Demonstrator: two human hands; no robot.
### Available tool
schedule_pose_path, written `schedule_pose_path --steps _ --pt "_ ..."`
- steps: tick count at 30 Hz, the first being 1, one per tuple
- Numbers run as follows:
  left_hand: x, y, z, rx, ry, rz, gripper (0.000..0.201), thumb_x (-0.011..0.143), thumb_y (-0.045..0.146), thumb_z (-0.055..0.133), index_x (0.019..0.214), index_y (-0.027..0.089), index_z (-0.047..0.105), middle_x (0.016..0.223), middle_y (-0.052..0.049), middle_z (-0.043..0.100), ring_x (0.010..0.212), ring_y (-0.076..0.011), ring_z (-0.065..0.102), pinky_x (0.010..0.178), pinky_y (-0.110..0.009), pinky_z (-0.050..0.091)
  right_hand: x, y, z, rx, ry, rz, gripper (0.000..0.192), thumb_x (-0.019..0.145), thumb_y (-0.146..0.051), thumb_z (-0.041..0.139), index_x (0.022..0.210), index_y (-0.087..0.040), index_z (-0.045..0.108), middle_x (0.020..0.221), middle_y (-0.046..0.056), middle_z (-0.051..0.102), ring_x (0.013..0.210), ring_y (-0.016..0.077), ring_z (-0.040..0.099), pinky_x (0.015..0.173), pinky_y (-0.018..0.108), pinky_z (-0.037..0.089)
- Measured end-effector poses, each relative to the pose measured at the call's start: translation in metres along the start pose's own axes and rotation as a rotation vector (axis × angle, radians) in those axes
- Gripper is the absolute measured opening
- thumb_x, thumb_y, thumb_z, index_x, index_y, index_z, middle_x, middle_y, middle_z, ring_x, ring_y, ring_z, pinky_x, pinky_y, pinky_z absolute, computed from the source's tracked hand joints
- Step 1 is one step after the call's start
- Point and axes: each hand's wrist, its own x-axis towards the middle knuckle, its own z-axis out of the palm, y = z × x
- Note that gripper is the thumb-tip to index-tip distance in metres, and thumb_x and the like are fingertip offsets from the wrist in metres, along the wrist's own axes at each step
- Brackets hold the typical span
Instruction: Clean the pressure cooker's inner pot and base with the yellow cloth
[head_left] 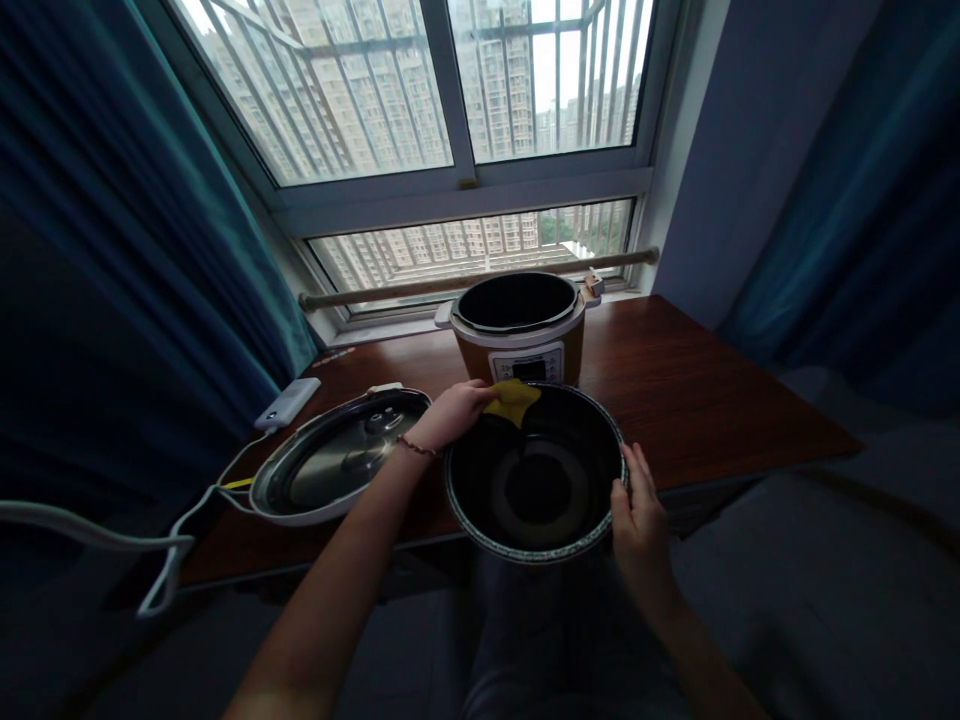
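1. The window [459, 110] is the largest thing; behind its glass one sees metal bars and tall buildings.
2. A blue curtain hangs at each side, the left curtain [112, 200] and the right curtain [847, 230].
3. Below the window stands the table [690, 390], which has a red-brown, shiny top.
4. A pale rail [405, 291] runs across the lower part of the window, behind the table.
5. The cooker [517, 335] stands upright on the table, near the window. It is uncovered, its inside is dark, and its panel is turned to the person.
6. The pot [540, 490], black inside and with a speckled rim, is in front of the cooker, at the near edge of the table. Its opening faces up to the person. Whether it touches the table, I cannot tell.
7. The lid [337, 465] lies on the table, to the left of the pot, partly behind the left forearm.
8. The right hand [641, 520] is grasping the pot by the right side of its rim.
9. The left hand [454, 412] is pinching the cloth at the far left part of this rim.
10. A white box [288, 403] lies at the table's left edge, beyond the lid, with a white cable [180, 540] near it.
11. The cloth [516, 400] is yellow and lies against the pot's inner wall.
12. A thin bracelet [417, 447] is around the left wrist.
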Motion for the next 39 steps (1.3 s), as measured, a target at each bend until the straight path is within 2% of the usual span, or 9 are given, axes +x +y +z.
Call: schedule_pose_path --steps 3,7,12,17,25,31,33,37,39 --pt "-0.023 -0.005 -0.002 -0.028 0.01 -0.008 0.032 0.085 0.02 0.039 0.103 0.018 0.066 0.098 -0.007 0.065 0.085 -0.016 0.06 0.079 -0.025 0.045 0.0 -0.001 0.0 -0.005 0.003 0.01 0.048 0.089 -0.029 0.031 0.132 -0.009 0.04 0.141 0.017 0.033 0.132 0.0222 0.027 0.108 0.048 0.024" --pt "-0.063 0.007 -0.006 -0.02 0.047 -0.174 0.032 0.085 0.025 0.038 0.098 0.017 0.067 0.091 -0.007 0.067 0.08 -0.0171 0.061 0.074 -0.026 0.045 -0.001 -0.002 0.001 0.003 0.0 0.021 0.048 0.09 -0.03 0.031 0.133 -0.01 0.039 0.141 0.016 0.034 0.133 0.0215 0.027 0.108 0.047 0.023" --pt "-0.111 0.045 -0.003 -0.147 0.05 -0.383 0.034 0.087 0.033 0.039 0.102 0.02 0.066 0.096 -0.006 0.07 0.085 -0.0194 0.065 0.074 -0.026 0.046 -0.002 -0.002 0.002 0.023 0.009 0.064 0.049 0.089 -0.032 0.032 0.133 -0.011 0.04 0.141 0.014 0.035 0.132 0.0218 0.028 0.108 0.047 0.023" --pt "-0.145 0.093 0.023 -0.205 0.082 -0.509 0.033 0.089 0.031 0.038 0.103 0.019 0.065 0.086 -0.007 0.071 0.078 -0.0192 0.067 0.065 -0.023 0.048 -0.002 -0.004 0.003 0.065 0.012 0.116 0.049 0.088 -0.033 0.034 0.132 -0.012 0.04 0.138 0.014 0.04 0.129 0.0225 0.033 0.107 0.047 0.026" --pt "-0.147 0.16 0.072 -0.402 0.217 -0.266 0.03 0.089 0.023 0.038 0.105 0.015 0.062 0.084 -0.008 0.071 0.074 -0.0162 0.068 0.066 -0.021 0.052 -0.002 -0.009 0.005 0.036 0.046 0.097 0.048 0.087 -0.034 0.035 0.131 -0.014 0.041 0.132 0.014 0.046 0.122 0.0234 0.042 0.103 0.047 0.031" --pt "-0.136 0.174 0.093 -0.425 0.272 -0.234 0.033 0.089 0.024 0.038 0.115 0.014 0.057 0.083 -0.01 0.071 0.074 -0.0181 0.068 0.065 -0.024 0.054 0.005 -0.01 -0.013 -0.087 0.026 -0.112 0.049 0.087 -0.035 0.041 0.132 -0.017 0.039 0.139 0.013 0.037 0.13 0.024 0.032 0.105 0.048 0.027" --pt "-0.137 0.172 0.091 -0.446 0.266 -0.241 0.033 0.089 0.025 0.039 0.115 0.015 0.057 0.089 -0.011 0.071 0.078 -0.0183 0.068 0.068 -0.024 0.055 0.007 -0.019 -0.027 -0.136 -0.113 -0.274 0.049 0.087 -0.034 0.045 0.133 -0.02 0.039 0.141 0.01 0.035 0.133 0.0247 0.026 0.106 0.049 0.026" --pt "-0.14 0.165 0.08 -0.496 0.275 -0.242 0.035 0.09 0.024 0.037 0.12 0.016 0.052 0.1 -0.01 0.069 0.084 -0.0169 0.067 0.072 -0.023 0.054 0.002 -0.042 -0.049 -0.208 -0.696 -0.588 0.057 0.081 -0.035 0.055 0.134 -0.021 0.039 0.134 0.01 0.046 0.132 0.0248 0.029 0.106 0.047 0.027" --pt "-0.142 0.162 0.075 -0.538 0.301 -0.248 0.033 0.09 0.022 0.035 0.119 0.017 0.052 0.1 -0.009 0.069 0.082 -0.0145 0.067 0.07 -0.02 0.054 -0.001 -0.049 -0.05 -0.227 -0.786 -0.635 0.064 0.077 -0.036 0.062 0.135 -0.019 0.038 0.126 0.011 0.054 0.125 0.0249 0.039 0.107 0.049 0.026"
